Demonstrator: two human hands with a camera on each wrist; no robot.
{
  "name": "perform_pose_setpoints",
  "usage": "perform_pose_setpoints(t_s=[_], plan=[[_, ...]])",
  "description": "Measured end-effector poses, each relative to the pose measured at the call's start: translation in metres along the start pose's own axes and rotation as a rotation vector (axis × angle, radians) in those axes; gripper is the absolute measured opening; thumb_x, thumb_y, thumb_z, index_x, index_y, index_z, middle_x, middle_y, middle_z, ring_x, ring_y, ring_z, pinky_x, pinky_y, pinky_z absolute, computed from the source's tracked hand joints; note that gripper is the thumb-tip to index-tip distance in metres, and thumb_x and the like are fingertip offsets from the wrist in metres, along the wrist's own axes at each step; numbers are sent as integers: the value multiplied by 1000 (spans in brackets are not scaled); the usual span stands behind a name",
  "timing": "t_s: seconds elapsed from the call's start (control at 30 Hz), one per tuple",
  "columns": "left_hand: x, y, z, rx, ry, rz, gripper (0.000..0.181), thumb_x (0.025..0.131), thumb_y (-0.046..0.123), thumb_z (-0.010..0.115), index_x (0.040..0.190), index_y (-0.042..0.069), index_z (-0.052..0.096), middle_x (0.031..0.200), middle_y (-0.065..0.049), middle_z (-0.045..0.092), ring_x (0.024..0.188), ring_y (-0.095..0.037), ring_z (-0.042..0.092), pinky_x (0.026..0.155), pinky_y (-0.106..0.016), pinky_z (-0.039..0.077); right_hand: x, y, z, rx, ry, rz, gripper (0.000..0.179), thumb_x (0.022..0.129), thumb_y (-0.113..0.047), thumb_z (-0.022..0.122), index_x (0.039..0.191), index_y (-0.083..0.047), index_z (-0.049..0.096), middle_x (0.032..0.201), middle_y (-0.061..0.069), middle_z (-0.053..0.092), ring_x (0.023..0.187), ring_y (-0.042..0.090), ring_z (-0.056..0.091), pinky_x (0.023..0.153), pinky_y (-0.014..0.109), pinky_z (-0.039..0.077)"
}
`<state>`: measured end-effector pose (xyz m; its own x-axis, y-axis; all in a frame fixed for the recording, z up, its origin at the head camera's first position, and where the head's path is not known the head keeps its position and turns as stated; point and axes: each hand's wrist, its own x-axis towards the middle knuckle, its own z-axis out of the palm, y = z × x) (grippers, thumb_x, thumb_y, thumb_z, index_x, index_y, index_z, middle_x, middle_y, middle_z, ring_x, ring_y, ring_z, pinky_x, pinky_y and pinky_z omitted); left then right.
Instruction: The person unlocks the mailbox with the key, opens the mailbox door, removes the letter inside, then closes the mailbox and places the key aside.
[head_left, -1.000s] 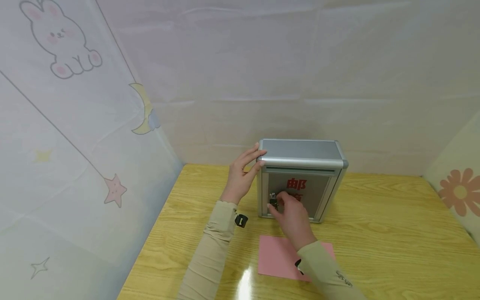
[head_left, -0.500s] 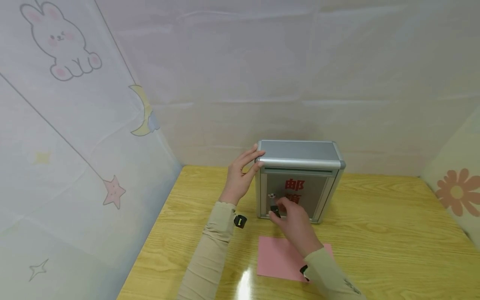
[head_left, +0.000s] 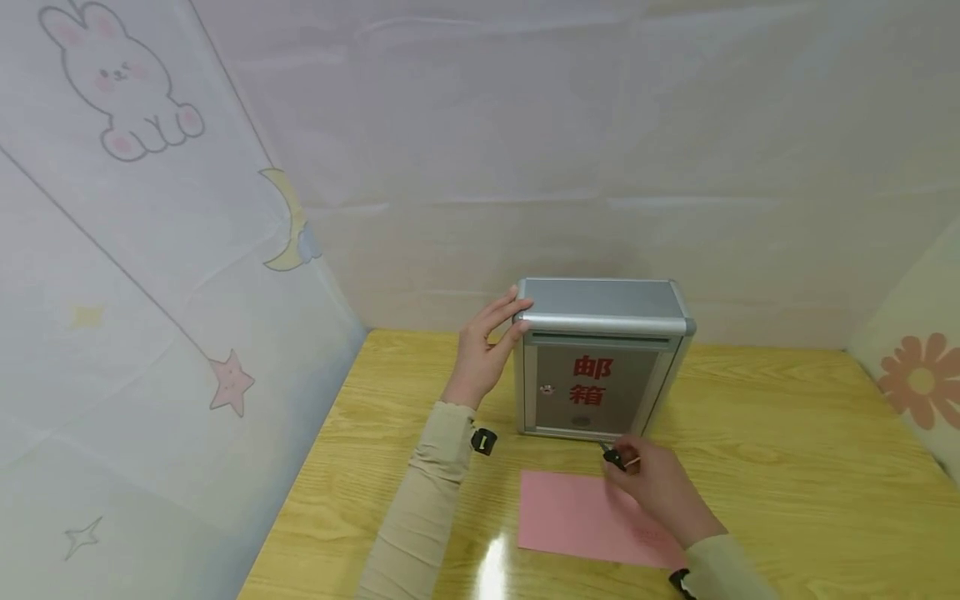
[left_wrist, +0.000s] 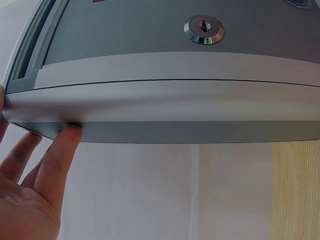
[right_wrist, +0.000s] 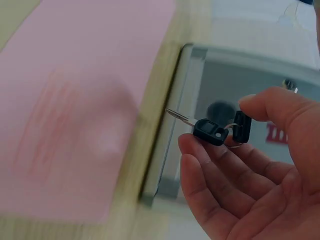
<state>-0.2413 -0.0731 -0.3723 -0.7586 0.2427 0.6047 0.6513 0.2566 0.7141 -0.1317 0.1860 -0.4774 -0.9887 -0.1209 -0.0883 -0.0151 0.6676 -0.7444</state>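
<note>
A silver-grey metal mailbox (head_left: pixel 600 302) with red characters stands upright on the table. At its upper left corner my left hand (head_left: pixel 482 354) rests with fairly straight fingers, thumb at the front edge and fingertips on the top and side. A keyhole shows in the round lock (left_wrist: pixel 204 30) in the left wrist view, with no key in it. My right hand (head_left: pixel 663 483), below the door's lower right, pinches a small ring of keys (right_wrist: pixel 210 131) with black plastic heads. One key's metal blade points out past the fingertips. Close under this hand lies a pink envelope (head_left: pixel 562 512).
The wood-grain table (head_left: pixel 787 467) runs out to both sides of the mailbox. Behind it hangs a pale cloth backdrop (head_left: pixel 480 150), with a printed bunny (head_left: pixel 138 92) on the left and an orange flower (head_left: pixel 921 382) on the right.
The right hand has drawn the keys out of the door lock and moved them down and to the right, over the envelope's back edge. The left hand stays on the mailbox corner.
</note>
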Motion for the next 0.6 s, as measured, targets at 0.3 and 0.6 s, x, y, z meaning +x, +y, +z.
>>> perform_pose_setpoints(t_s=[0.3,0.6], plan=[[0,0,0,6,4,1,36,97,28,58,131,18,61,147,0,43,134,-11,36,78,-29,55,-13,43,-41,-128,20,65,31,87,-15,69,109,5,58,94,10,64,86,27,64,70,41,54],[-1,-1,0,20,6,18,36,96,23,59,131,18,61,146,-1,43,134,-12,37,88,-34,51,-19,72,-54,-266,53,76,34,86,-17,69,107,6,58,99,22,65,85,33,64,70,50,52]])
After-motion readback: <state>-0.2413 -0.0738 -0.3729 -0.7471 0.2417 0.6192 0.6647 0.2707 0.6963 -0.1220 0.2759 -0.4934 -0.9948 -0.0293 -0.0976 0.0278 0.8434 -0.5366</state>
